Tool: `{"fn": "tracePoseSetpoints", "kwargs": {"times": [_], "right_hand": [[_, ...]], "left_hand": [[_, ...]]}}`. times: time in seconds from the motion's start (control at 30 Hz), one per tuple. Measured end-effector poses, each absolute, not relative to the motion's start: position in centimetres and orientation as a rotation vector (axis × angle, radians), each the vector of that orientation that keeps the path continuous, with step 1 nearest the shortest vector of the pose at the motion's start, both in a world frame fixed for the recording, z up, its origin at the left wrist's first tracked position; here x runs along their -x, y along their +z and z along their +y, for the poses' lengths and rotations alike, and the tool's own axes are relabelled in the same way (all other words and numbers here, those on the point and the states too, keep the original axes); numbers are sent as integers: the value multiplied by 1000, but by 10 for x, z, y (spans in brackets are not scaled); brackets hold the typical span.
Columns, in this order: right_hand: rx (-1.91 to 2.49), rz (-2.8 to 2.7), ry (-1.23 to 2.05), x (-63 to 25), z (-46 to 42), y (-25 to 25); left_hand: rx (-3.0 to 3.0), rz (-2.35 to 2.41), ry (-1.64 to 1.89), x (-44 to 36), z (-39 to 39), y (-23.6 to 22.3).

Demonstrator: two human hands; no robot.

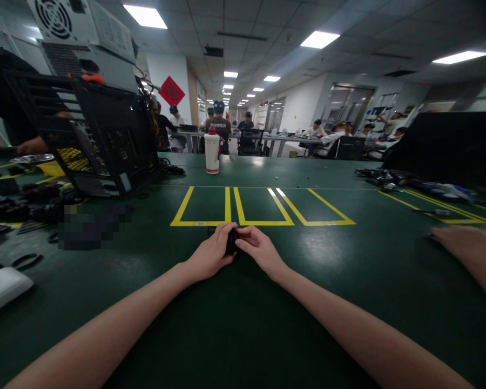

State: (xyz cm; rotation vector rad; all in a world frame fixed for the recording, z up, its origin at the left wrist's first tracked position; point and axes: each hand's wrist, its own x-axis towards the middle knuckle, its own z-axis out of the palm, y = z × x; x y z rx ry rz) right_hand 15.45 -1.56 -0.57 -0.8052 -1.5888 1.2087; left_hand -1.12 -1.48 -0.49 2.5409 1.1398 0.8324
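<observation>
Both of my hands meet over the green table, just in front of several yellow tape outlines. My left hand is closed around a small black object, whose kind I cannot make out because the fingers cover most of it. From the other side my right hand pinches the same object with thumb and fingertips. A dark bit of it also shows to the left, behind the left fingers.
An open black computer case stands at the left with a power supply on top. Behind the outlines is a white bottle with a red lid. Cables lie at the right, near another person's hand.
</observation>
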Motion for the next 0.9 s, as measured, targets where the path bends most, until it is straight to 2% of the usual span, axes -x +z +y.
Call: {"fn": "tracePoseSetpoints", "kwargs": {"times": [0.9], "right_hand": [[878, -1596, 1179, -156, -15, -7]], "left_hand": [[-2511, 1155, 845, 9, -14, -5]]}}
